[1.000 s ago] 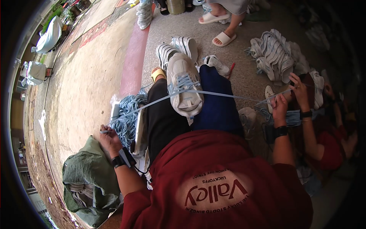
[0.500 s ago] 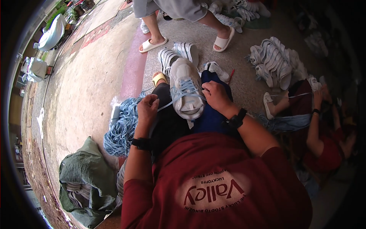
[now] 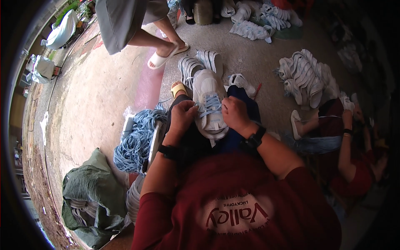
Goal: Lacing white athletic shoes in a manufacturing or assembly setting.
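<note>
A white sneaker [image 3: 204, 83] rests on my lap, its toe pointing away from my body. Light-blue shoelace [image 3: 212, 104] runs criss-cross over its tongue. My left hand [image 3: 183, 116] is closed at the left edge of the lacing, thumb and fingertips pinching the lace. On the opposite edge my right hand [image 3: 236, 113] is closed as well, fingers curled against the eyelets with the lace at them; its fingertips are partly hidden. Beside my left leg lies a heap of loose blue laces [image 3: 135, 143] in a white container.
Nested white shoe parts [image 3: 191, 68] stand beyond my knees, with another white shoe [image 3: 241, 83] to their right. More shoe piles [image 3: 302, 79] lie at right. A green sack [image 3: 93, 196] sits at lower left. One person walks ahead [image 3: 162, 56]; another sits at right [image 3: 350, 154].
Both hands have drawn in from the sides to the lacing, and the lace stretched out to the left no longer shows. The walking person has moved left.
</note>
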Motion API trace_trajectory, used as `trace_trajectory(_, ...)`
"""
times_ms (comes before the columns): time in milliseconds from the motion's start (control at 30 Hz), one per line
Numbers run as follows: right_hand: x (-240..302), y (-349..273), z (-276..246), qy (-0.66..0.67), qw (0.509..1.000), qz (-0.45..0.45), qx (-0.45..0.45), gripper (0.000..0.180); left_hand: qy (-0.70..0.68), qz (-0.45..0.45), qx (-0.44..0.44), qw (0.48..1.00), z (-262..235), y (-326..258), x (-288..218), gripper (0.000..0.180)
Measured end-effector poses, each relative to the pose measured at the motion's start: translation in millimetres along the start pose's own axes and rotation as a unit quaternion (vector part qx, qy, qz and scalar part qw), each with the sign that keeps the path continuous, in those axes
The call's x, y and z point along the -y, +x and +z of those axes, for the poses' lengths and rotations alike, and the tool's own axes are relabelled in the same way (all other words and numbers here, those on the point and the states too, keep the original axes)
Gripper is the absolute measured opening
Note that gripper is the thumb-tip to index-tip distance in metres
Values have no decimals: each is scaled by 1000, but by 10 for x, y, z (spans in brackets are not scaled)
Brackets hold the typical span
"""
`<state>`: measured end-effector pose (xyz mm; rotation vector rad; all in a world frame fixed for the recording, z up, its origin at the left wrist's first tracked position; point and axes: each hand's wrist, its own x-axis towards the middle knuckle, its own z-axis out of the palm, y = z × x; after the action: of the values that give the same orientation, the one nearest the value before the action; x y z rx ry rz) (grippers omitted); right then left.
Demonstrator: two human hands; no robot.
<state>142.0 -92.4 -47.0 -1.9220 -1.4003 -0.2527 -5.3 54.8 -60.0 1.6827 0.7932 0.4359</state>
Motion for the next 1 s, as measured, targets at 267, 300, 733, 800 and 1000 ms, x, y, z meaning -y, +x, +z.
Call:
trace_trajectory(267,-186,200,-141,565,719,326,241,11,-244,-63,83,964,-14,-78,-114,11)
trace_trajectory(300,-202,225,-154,566,719,327,238,11,-237,-31,103,965,-1,-103,-137,13)
trace_trajectory(733,-277,-111,-145,579,747,305,119,14,-271,15,98,957,63,-167,-189,16)
trace_trajectory(800,-267,-90,-102,582,747,300,117,12,-272,24,87,958,64,-179,-194,15)
trace_trajectory(1000,-219,57,-141,483,797,283,228,6,-275,0,121,954,89,-159,-292,15)
